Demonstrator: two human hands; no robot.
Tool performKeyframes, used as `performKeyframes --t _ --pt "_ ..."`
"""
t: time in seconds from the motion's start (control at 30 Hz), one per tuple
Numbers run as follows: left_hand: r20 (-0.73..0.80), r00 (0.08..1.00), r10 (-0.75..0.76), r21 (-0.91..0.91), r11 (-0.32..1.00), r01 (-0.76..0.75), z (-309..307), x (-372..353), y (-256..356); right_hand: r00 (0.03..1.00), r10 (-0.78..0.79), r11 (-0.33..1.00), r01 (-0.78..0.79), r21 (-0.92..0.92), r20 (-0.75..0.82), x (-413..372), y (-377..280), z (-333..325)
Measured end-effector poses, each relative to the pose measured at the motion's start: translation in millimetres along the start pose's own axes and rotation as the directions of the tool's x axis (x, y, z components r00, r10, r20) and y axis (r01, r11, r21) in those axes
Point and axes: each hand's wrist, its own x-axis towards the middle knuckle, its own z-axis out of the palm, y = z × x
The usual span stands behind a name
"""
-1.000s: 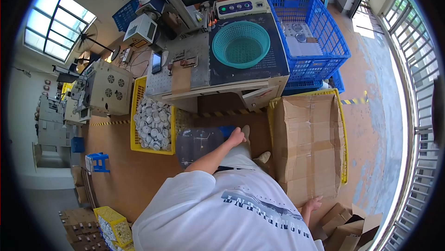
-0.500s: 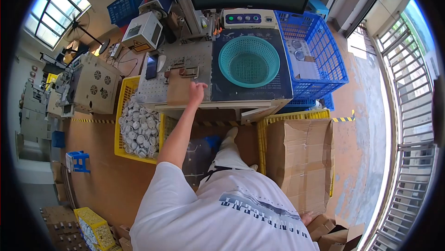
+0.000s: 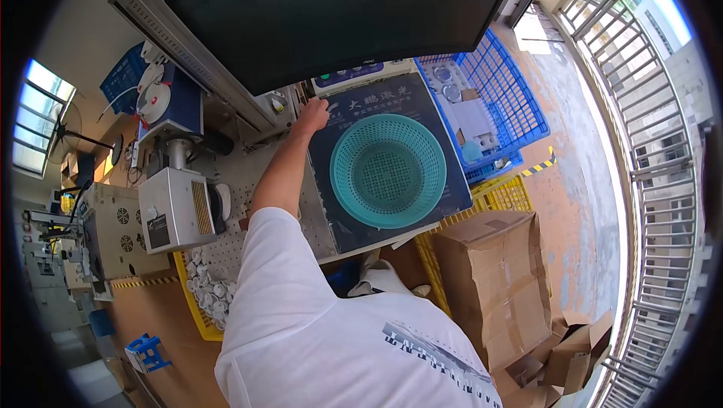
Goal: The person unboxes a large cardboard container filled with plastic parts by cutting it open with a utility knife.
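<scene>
My left hand (image 3: 312, 116) reaches to the back of the bench, by the left edge of the black mat (image 3: 346, 236). Its fingers are curled closed beside a small group of upright tools (image 3: 301, 95) below the monitor. What they grip, if anything, is hidden. A teal plastic basket (image 3: 388, 171) sits on the mat to the right of my forearm. Under and left of the forearm lies the perforated metal plate (image 3: 248, 175), partly covered by my arm. My right hand is out of view.
A large monitor (image 3: 339, 16) overhangs the bench's back. The white laser-marked head unit (image 3: 169, 212) stands left. Blue crates (image 3: 520, 107) and a cardboard box (image 3: 501, 280) are at right. A yellow crate (image 3: 202, 318) holds white round parts at lower left.
My left hand has moved from the cardboard piece on the metal plate to the tools at the back. My body leans closer to the bench. My right hand has left the view.
</scene>
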Motion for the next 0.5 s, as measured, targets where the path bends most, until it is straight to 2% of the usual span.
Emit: performKeyframes --t 0.03,0.1,0.13,0.17,0.3,0.37,0.5 --pt "0.012 1.0 0.022 -0.003 1.0 -0.022 1.6 8.5 -0.3 1.0 0.009 1.0 -0.009 0.005 0.011 -18.0 9.6 -2.2" --pt "0.195 0.981 -0.008 0.12 0.993 -0.016 1.3 20.6 -1.4 0.999 0.018 1.0 -0.019 0.015 0.04 -45.0 22.7 -6.0" --pt "0.253 0.968 0.008 0.22 0.973 -0.066 -1.5 25.3 -1.5 0.998 0.018 1.0 -0.019 0.021 0.062 -54.0 26.4 -3.8" --pt "0.249 0.968 0.021 0.218 0.973 -0.077 -0.3 30.1 -5.0 0.996 0.015 0.999 -0.018 0.028 0.089 -61.0 29.2 1.8" --pt "0.187 0.98 0.07 0.248 0.962 -0.116 10.5 43.2 -24.5 0.979 0.011 0.999 -0.018 0.036 0.203 -83.3 38.6 20.5" --pt "0.03 0.99 0.136 0.229 0.963 -0.139 19.7 48.9 -40.6 0.966 0.019 0.999 -0.029 0.035 0.258 -93.9 52.8 24.2" --pt "-0.082 0.986 0.146 0.251 0.96 -0.121 -5.1 44.9 -37.2 0.929 0.012 0.998 -0.032 0.048 0.371 -104.9 66.2 34.7"
